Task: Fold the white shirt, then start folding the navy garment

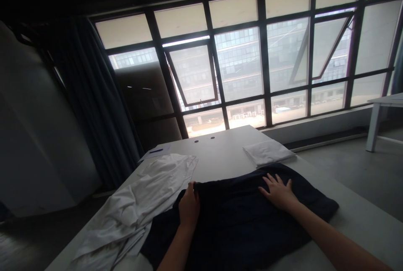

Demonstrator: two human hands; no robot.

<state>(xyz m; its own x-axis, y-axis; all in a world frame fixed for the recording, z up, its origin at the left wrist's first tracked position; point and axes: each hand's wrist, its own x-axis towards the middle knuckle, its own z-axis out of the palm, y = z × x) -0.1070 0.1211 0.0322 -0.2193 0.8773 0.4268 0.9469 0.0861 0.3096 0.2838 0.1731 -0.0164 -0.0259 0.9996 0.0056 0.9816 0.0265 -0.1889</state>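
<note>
A dark navy cloth [239, 220] lies spread over the near part of a white table [217, 162]. At the cloth's upper left edge, my left hand [189, 204] is closed, its fingers pinching the fabric. My right hand [278, 191] rests flat on the cloth's right part with its fingers spread. A crumpled white cloth [135, 204] lies to the left, partly beside the dark one. Beyond the dark cloth, at the right, sits a folded white cloth [267, 152].
A sheet of paper [160, 152] with a dark pen [156, 150] lies at the table's far left. Behind the table stand large windows [237, 65] and a dark curtain [91, 103]. Another white table [373, 124] is at the right.
</note>
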